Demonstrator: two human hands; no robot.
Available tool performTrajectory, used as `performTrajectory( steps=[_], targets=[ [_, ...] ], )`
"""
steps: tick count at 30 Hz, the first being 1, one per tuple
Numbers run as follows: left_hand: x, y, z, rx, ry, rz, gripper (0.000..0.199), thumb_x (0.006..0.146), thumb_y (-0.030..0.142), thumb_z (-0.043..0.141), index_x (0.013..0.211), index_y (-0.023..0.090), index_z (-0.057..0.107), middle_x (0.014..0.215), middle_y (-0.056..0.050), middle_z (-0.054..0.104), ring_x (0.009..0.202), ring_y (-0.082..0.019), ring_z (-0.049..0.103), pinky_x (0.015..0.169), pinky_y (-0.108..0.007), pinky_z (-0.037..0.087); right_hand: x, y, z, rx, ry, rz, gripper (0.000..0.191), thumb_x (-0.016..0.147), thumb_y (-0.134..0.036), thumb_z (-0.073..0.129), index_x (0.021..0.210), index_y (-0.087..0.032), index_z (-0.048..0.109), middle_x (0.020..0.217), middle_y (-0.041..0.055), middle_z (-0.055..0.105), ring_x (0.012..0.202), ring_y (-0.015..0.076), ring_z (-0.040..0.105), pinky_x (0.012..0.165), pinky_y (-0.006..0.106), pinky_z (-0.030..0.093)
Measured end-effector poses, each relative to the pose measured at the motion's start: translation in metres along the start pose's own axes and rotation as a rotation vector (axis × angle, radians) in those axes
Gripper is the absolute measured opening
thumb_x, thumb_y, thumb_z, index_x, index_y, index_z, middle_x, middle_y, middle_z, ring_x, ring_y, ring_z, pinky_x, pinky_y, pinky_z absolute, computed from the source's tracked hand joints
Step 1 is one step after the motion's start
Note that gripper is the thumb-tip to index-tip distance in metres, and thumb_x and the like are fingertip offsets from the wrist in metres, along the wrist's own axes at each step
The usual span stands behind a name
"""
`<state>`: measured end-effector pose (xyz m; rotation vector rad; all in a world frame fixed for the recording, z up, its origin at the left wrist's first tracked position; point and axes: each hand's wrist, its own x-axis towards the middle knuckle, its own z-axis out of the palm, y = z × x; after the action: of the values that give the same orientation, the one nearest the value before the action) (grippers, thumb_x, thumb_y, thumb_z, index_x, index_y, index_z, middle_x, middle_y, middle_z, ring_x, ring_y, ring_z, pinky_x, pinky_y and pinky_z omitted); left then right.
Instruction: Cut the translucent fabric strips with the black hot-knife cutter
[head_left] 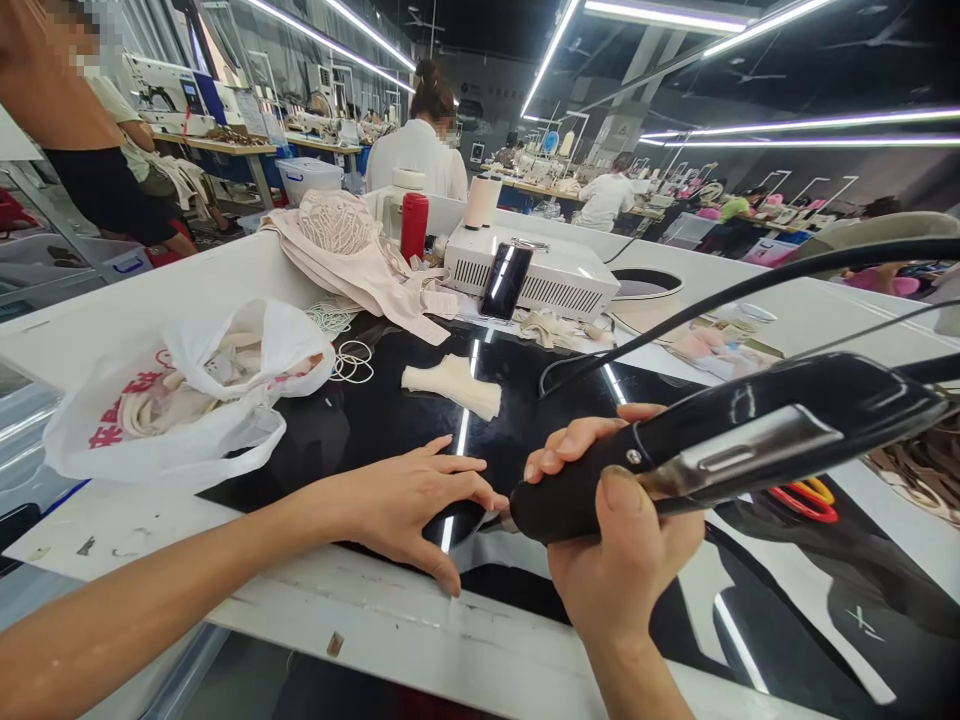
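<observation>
My right hand (626, 560) is wrapped round a black corded handheld tool (757, 440) with a silver lever, its cable running off to the right. The tool's rounded end points left, close to the fingertips of my left hand (409, 505). With fingers spread, my left hand hovers over or rests on the glossy black work surface (360, 430); exact contact is unclear. Beyond it lies a small cream fabric piece or stack (451, 388). Whatever is under the tool's end is hidden by my hands.
A white plastic bag (225, 440) of beige pieces stands at left, near thin elastic loops (352, 362). Behind are a beige bra (337, 240), a red bottle (413, 228), a phone (506, 280) and a white box (540, 265). Scissors (810, 500) lie at right. People sit beyond.
</observation>
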<state>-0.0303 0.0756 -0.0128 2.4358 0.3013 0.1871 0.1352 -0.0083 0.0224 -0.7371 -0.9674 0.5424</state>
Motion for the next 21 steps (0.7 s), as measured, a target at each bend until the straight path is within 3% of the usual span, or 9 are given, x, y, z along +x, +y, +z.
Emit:
performTrajectory(
  steps=[8,15,21],
  targets=[
    [-0.001,-0.002,0.002,0.018,-0.006,0.005,0.068,0.081,0.048,0.083,0.136,0.023,0.054,0.153,-0.013,0.052,0.149,-0.035,0.04,0.126,-0.068,0.005,-0.006,0.0,-0.001,-0.001,-0.042,0.013,0.028,0.091,-0.027,0.07,0.116,-0.027,0.056,0.083,-0.0029,0.064,0.066,0.0139,0.061,0.061,0.032,0.055],
    [0.001,-0.004,0.002,0.021,-0.025,0.007,0.08,0.08,0.048,0.083,0.148,0.026,0.047,0.155,-0.013,0.05,0.152,-0.037,0.034,0.125,-0.069,0.004,-0.014,-0.001,0.008,0.1,-0.1,0.019,0.034,0.089,-0.036,0.074,0.118,-0.027,0.057,0.082,-0.0024,0.063,0.067,0.0148,0.061,0.062,0.033,0.055],
    [0.001,-0.005,0.003,0.023,-0.029,-0.002,0.086,0.08,0.049,0.083,0.153,0.029,0.042,0.155,-0.011,0.05,0.153,-0.037,0.032,0.125,-0.069,0.003,-0.017,0.001,0.01,0.115,-0.116,0.047,0.029,0.093,-0.029,0.071,0.118,-0.027,0.057,0.083,-0.0023,0.064,0.069,0.0135,0.062,0.065,0.031,0.056]
  ],
)
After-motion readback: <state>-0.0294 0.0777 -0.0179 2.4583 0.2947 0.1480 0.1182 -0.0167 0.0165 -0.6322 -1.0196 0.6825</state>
